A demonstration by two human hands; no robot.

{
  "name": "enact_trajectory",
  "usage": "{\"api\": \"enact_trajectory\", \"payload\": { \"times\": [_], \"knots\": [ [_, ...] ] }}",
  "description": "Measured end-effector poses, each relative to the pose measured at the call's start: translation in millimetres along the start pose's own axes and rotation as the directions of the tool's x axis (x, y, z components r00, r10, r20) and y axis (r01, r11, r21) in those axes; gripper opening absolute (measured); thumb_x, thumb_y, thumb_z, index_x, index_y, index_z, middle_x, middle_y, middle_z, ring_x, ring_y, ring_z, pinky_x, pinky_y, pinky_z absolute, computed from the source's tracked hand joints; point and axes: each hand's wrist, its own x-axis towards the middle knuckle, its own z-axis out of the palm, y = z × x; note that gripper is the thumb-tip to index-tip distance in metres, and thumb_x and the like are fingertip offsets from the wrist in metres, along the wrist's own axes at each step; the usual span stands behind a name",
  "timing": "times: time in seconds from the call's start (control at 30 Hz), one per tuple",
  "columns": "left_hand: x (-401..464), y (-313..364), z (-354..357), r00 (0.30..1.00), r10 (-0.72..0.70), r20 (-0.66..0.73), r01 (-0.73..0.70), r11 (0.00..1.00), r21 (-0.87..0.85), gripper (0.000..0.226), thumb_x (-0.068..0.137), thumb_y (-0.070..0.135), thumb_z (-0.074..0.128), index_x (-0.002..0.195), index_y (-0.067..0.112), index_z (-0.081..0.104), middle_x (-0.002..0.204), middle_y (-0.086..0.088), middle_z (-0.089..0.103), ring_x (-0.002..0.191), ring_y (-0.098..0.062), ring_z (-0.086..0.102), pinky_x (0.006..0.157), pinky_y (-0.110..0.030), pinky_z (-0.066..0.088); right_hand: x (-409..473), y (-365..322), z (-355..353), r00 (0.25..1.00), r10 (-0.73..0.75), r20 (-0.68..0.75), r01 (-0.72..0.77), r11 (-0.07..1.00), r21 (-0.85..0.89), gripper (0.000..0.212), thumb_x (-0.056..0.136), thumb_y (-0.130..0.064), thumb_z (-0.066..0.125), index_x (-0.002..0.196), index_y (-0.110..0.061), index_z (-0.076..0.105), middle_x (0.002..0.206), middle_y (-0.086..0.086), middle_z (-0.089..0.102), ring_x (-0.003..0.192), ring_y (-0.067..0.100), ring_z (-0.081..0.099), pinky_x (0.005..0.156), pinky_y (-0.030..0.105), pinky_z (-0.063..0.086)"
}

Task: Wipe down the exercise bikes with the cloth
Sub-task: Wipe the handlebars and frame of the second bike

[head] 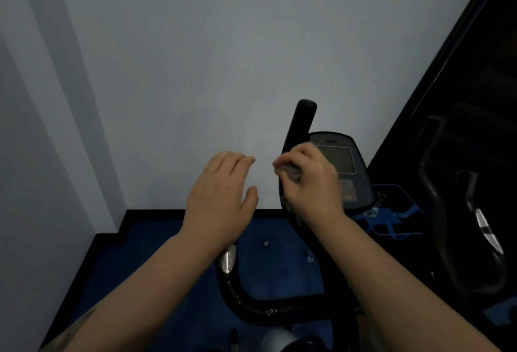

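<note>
Two bare hands over one black exercise bike (282,307), seen from above against a pale grey wall (195,43). Right hand (310,180) closed in a fist around a small crumpled grey cloth (291,172), the cloth pressed against the upright black foam-covered handlebar post (300,122) partway down its length, just left of the bike's dark oval console with grey screen (341,164). Grip tight, fingers wrapped over cloth and post together; only a wad of the fabric visible between thumb and knuckles. Left hand (221,197) open and empty, fingers loosely curved, hovering left of the post and touching nothing.

Below the post: the curved black handlebar loop with its shiny metal pulse-sensor patch (228,260), then blue carpeted floor (156,267). Right of the console, a second dark exercise machine (464,225) in shadow.

Judged from this: mid-wipe on one upright grip of the nearer bike. Impossible to tell which surfaces are already clean, no visible streaks or damp marks. Apparently still to do: the console face, the lower loop and sensor patches, seat and frame out of view, plus the neighbouring machine.
</note>
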Motion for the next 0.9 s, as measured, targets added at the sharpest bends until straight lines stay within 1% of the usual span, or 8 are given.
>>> {"api": "enact_trajectory", "payload": {
  "times": [0.17,0.27,0.43,0.5,0.6,0.7,0.77,0.9],
  "knots": [
    [-2,1,4,0.999,-0.032,-0.023,0.031,0.998,-0.045,0.042,0.086,0.025,0.053,0.126,0.013,0.052,0.123,0.0,0.054,0.119,-0.016,0.041,0.094,-0.022,0.033,-52,19,-24,0.997,0.078,0.012,-0.079,0.987,0.142,0.016,0.075,-0.01,0.076,0.081,-0.025,0.072,0.088,-0.006,0.062,0.084,0.001,0.06,0.075,0.01,0.046],
    [-1,4,9,0.997,-0.053,-0.058,0.05,0.997,-0.06,0.041,0.085,0.025,0.055,0.123,0.012,0.054,0.12,-0.001,0.055,0.118,-0.016,0.04,0.092,-0.024,0.036,-32,19,-19,0.987,0.159,0.012,-0.159,0.968,0.196,0.017,0.074,-0.01,0.077,0.077,-0.027,0.073,0.086,-0.008,0.065,0.083,0.001,0.061,0.076,0.006,0.044],
    [0,3,9,0.997,-0.052,-0.048,0.05,0.998,-0.033,0.042,0.084,0.026,0.056,0.123,0.013,0.054,0.122,0.0,0.054,0.119,-0.015,0.039,0.089,-0.023,0.033,1,3,4,0.962,0.204,-0.182,-0.169,0.966,0.194,0.008,0.078,-0.011,0.073,0.083,-0.017,0.075,0.088,-0.003,0.064,0.079,0.003,0.059,0.072,0.002,0.041],
    [-1,2,9,0.998,-0.05,-0.044,0.048,0.998,-0.039,0.041,0.084,0.027,0.055,0.123,0.014,0.054,0.122,0.0,0.054,0.119,-0.015,0.039,0.088,-0.023,0.034,-11,6,-1,0.977,0.167,-0.13,-0.143,0.975,0.172,0.009,0.079,-0.012,0.072,0.084,-0.018,0.075,0.09,-0.005,0.064,0.081,0.001,0.058,0.074,0.006,0.044],
    [-2,2,9,0.998,-0.044,-0.051,0.042,0.998,-0.041,0.04,0.084,0.025,0.056,0.122,0.013,0.055,0.121,0.001,0.055,0.119,-0.014,0.039,0.087,-0.023,0.035,-42,15,-27,0.994,0.028,0.105,-0.042,0.99,0.131,0.012,0.079,-0.014,0.073,0.084,-0.025,0.073,0.091,-0.014,0.062,0.087,-0.003,0.059,0.078,0.007,0.045],
    [-2,0,8,0.998,-0.031,-0.055,0.028,0.998,-0.047,0.039,0.084,0.024,0.056,0.121,0.013,0.055,0.121,0.001,0.055,0.118,-0.014,0.04,0.087,-0.023,0.037,-64,23,-62,0.924,-0.092,0.372,0.074,0.995,0.062,0.011,0.079,-0.022,0.072,0.084,-0.031,0.07,0.092,-0.021,0.06,0.089,-0.005,0.059,0.079,0.009,0.045],
    [-1,0,7,0.998,-0.028,-0.054,0.025,0.999,-0.045,0.039,0.084,0.025,0.056,0.122,0.013,0.055,0.121,0.001,0.054,0.119,-0.014,0.04,0.085,-0.025,0.039,-53,21,-70,0.873,-0.085,0.48,0.052,0.995,0.082,0.007,0.08,-0.026,0.072,0.085,-0.031,0.071,0.092,-0.019,0.062,0.088,-0.002,0.06,0.079,0.018,0.05],
    [-1,5,8,0.997,-0.057,-0.051,0.055,0.998,-0.027,0.039,0.084,0.026,0.056,0.121,0.014,0.055,0.122,-0.001,0.054,0.121,-0.017,0.039,0.085,-0.029,0.042,-26,-5,-33,0.97,-0.019,0.243,-0.004,0.995,0.096,0.008,0.08,-0.015,0.072,0.087,-0.018,0.075,0.094,-0.004,0.064,0.089,0.008,0.059,0.082,0.028,0.05]
  ]
}}
